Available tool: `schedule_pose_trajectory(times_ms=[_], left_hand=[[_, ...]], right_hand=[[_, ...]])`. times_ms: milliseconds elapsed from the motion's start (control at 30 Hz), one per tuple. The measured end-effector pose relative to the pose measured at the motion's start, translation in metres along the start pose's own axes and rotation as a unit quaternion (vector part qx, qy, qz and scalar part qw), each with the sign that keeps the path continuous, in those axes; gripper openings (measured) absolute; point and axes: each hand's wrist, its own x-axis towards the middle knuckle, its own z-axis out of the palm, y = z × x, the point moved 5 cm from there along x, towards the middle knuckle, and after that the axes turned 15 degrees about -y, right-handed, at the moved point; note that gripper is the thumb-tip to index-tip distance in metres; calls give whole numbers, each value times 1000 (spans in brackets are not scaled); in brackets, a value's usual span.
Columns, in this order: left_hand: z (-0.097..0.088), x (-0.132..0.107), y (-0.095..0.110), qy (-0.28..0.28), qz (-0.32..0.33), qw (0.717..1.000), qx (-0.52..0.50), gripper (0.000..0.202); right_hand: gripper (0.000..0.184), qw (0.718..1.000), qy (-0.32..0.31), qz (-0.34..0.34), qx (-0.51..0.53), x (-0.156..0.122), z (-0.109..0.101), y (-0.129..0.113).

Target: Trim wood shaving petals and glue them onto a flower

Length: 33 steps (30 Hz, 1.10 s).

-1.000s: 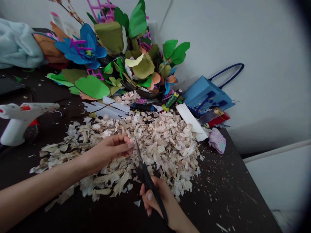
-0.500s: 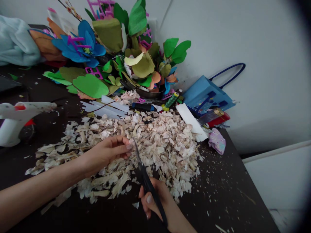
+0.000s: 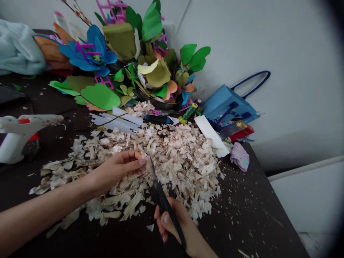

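Observation:
My left hand [image 3: 125,165] is over the middle of the pile, thumb and fingertips pinched on a small pale flake [image 3: 144,157], most of it hidden by the fingers. My right hand [image 3: 176,220] grips a pair of black-handled scissors [image 3: 161,193] from the lower right. The scissors' narrow blades point up and slightly left, with their tips just right of the left fingertips; the blades look nearly together. Under both hands spreads a wide pile of thin, cream and pinkish dried flakes [image 3: 182,161], larger strips on the left and finer bits on the right.
A white glue gun [image 3: 16,136] lies at the left. Behind the pile are translucent glue sticks [image 3: 118,122], a green thread spool [image 3: 189,111] and colourful artificial flowers [image 3: 120,46]. White card [image 3: 211,134], a crumpled purple wad [image 3: 240,157] and a blue bag [image 3: 228,104] are at the right.

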Motion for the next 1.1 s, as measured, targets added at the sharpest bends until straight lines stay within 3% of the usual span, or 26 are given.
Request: schedule_pose_trajectory(times_ms=[167,900,1100], left_hand=[[3,0,5,20,-4,1000,-6,38],[13,-6,11,-15,-36,999,-13,35],[24,-9,5,-99,-77,991,53,29]], right_hand=[[65,999,-2,-30,17,0,-3,3],[60,997,-4,-71,4,2,-7,-1],[54,990,24,-135,10,1,-12,-8]])
